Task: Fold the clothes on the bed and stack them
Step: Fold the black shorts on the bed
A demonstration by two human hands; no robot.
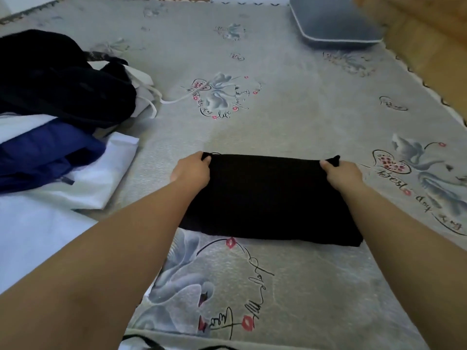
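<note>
Head cam looking down at the bed (290, 122), which has a grey cover printed with flowers and loopy writing. Far left there's a messy heap of unfolded stuff: a big black garment (58, 79) on top, some white fabric with drawstrings (149, 97) poking out the right side of it, and nearer to me a dark blue garment (43, 152) lying on a white garment (101, 180) that spreads toward the near left edge. Moving right, the left hand (193, 169) is pinching the far left corner of the black cloth (270, 200), thumb on top and fingers curled round the edge, so it's properly clamped on the fabric. The cloth itself is folded into a flat rectangle, lying on the cover in the middle of the bed, just in front of me, between both arms and well apart from the heap. On the other side the right hand (341, 173) has the far right corner, fingers closed on it the same way, with a little peak of fabric sticking up above the knuckles. Way off at the far right there's a grey pillow (333, 21) with pale piping, next to a tan padded headboard (429, 41)
</note>
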